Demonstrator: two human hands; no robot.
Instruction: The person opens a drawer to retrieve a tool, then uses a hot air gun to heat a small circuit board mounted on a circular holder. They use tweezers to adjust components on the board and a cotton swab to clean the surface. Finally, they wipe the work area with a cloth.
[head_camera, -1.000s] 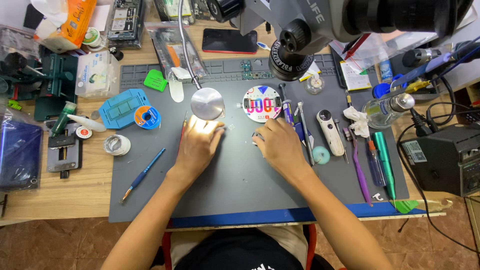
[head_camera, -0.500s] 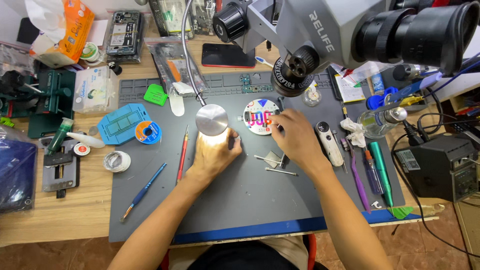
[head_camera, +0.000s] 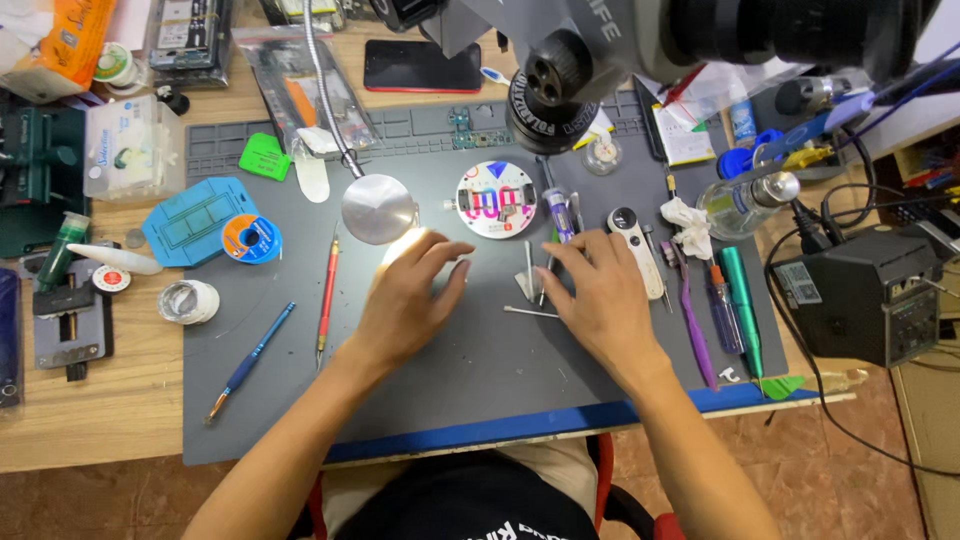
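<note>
My left hand (head_camera: 410, 300) rests on the grey work mat (head_camera: 450, 400) with its fingers spread, lit by the small lamp head (head_camera: 378, 208) just above it. It holds nothing. My right hand (head_camera: 600, 300) lies flat on the mat, its fingertips beside a pair of metal tweezers (head_camera: 530, 282) and a thin metal pick (head_camera: 528, 312). A round white dish (head_camera: 497, 200) with a colourful print sits just beyond both hands. The microscope head (head_camera: 560, 90) hangs above it.
A red-handled tool (head_camera: 327, 295), a blue pen tool (head_camera: 250, 360), a solder spool (head_camera: 250, 238) and a tape roll (head_camera: 188, 300) lie at the left. A purple brush (head_camera: 690, 320), a green tool (head_camera: 742, 310) and a soldering station (head_camera: 865, 295) are at the right. A dark phone (head_camera: 422, 65) lies at the back.
My right hand has come back from the round dish down to the mat beside the tweezers. My left hand has shifted slightly out from under the lamp.
</note>
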